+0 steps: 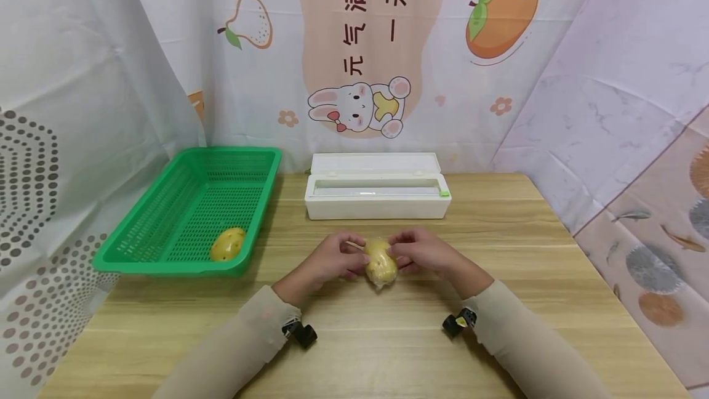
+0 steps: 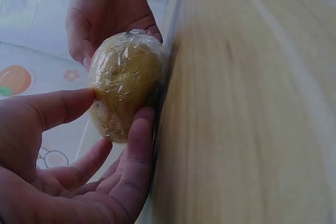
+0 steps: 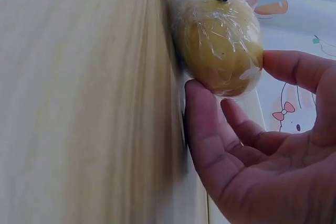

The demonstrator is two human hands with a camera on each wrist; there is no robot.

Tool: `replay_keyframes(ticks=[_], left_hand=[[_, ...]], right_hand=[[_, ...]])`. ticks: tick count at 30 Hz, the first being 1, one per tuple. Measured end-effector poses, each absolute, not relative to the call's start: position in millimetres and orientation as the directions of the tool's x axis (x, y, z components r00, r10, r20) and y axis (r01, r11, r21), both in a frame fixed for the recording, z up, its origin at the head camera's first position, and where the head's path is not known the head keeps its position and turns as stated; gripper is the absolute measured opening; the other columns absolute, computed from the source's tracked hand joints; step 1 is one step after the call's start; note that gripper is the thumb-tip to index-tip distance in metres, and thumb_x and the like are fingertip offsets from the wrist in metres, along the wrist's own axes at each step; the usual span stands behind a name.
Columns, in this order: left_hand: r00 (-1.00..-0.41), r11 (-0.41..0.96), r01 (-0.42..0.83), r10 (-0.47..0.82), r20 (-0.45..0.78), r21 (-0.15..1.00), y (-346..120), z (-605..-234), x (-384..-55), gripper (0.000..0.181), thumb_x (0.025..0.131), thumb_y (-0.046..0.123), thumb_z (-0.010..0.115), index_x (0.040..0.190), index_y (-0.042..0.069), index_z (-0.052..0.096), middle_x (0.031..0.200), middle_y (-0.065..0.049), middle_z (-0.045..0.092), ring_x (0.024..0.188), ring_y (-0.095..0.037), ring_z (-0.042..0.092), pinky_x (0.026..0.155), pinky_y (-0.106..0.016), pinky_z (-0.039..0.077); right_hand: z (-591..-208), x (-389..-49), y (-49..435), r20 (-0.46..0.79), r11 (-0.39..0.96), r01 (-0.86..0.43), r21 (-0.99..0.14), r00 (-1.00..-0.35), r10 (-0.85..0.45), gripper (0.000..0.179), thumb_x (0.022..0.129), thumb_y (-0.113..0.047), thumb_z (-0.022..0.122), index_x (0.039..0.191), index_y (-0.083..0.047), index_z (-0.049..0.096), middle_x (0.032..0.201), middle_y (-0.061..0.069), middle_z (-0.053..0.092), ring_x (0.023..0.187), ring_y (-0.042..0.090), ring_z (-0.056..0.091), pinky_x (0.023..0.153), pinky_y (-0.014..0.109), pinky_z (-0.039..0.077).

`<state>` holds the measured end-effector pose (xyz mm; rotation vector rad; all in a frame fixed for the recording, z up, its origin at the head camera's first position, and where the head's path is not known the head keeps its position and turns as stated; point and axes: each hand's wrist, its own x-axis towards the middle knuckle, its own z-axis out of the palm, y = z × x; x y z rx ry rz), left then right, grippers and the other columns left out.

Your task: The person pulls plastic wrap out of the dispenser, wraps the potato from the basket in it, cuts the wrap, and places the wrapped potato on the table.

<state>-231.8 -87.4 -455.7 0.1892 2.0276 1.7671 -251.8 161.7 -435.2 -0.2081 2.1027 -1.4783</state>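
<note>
A yellow potato (image 1: 380, 265) wrapped in clear cling film sits at the middle of the table, between both hands. My left hand (image 1: 336, 257) holds its left side, thumb on top and fingertips low at its edge in the left wrist view. From the other side my right hand (image 1: 423, 252) pinches it, with the thumb (image 3: 294, 66) against the film and curled fingers beneath. Wrinkled film (image 2: 126, 72) covers the potato's surface closely, and a dark spot shows through it in the right wrist view.
Behind the hands stands a white cling film box (image 1: 378, 207) with its lid raised. A green plastic basket (image 1: 260, 208) at the left holds another potato (image 1: 228, 244). Printed cloth (image 1: 249, 97) hangs along the back of the wooden table (image 1: 487, 214).
</note>
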Motion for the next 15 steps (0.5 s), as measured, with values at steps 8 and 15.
replay_keyframes(ticks=[8,15], left_hand=[[-0.897,0.153,-0.193,0.372,-0.237,0.969,-83.1,-455.3,-230.7,0.047,0.092,0.013,0.077,0.131,-0.004,0.056,0.118,-0.023,0.07,0.083,-0.027,0.076,0.072,-0.042,0.064],[-0.903,0.134,-0.204,0.356,-0.239,0.97,-79.6,-458.0,-230.9,0.045,0.091,0.012,0.079,0.128,-0.004,0.058,0.117,-0.023,0.069,0.081,-0.027,0.077,0.071,-0.041,0.064]], right_hand=[[-435.1,-253.0,166.1,-0.343,0.398,0.17,-0.901,-0.842,-0.416,0.046,0.097,-0.026,0.069,0.134,0.0,0.06,0.118,0.013,0.069,0.091,0.021,0.072,0.072,0.035,0.06],[-440.4,-253.2,170.4,-0.325,0.361,0.17,-0.917,-0.842,-0.431,0.046,0.097,-0.022,0.07,0.133,0.004,0.061,0.115,0.015,0.071,0.09,0.022,0.073,0.076,0.039,0.062]])
